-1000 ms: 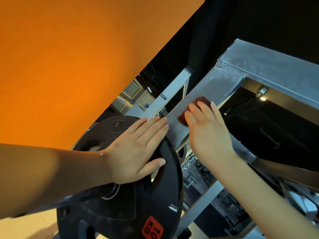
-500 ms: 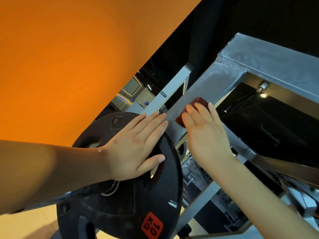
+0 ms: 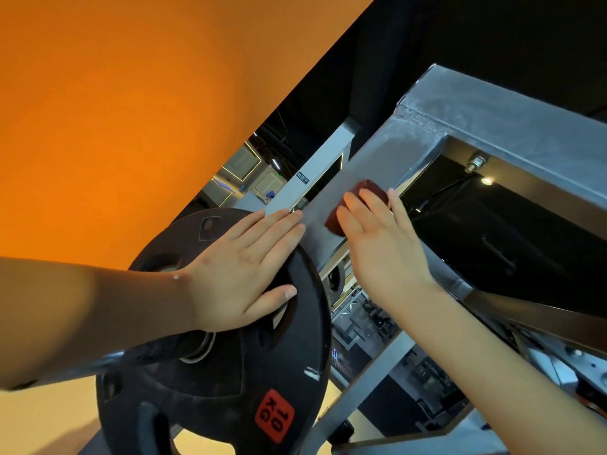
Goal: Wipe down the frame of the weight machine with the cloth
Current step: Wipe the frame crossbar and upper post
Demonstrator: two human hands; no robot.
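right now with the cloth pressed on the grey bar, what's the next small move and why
Probably slide the cloth up the bar toward the welded corner. The right hand presses it flat against the bar partway along, and a stretch of metal lies between it and the corner. The left hand rests flat on the weight plate.

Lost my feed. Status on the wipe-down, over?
Left hand flat on weight plate. Right hand presses red cloth on frame beam. No obstruction seen.
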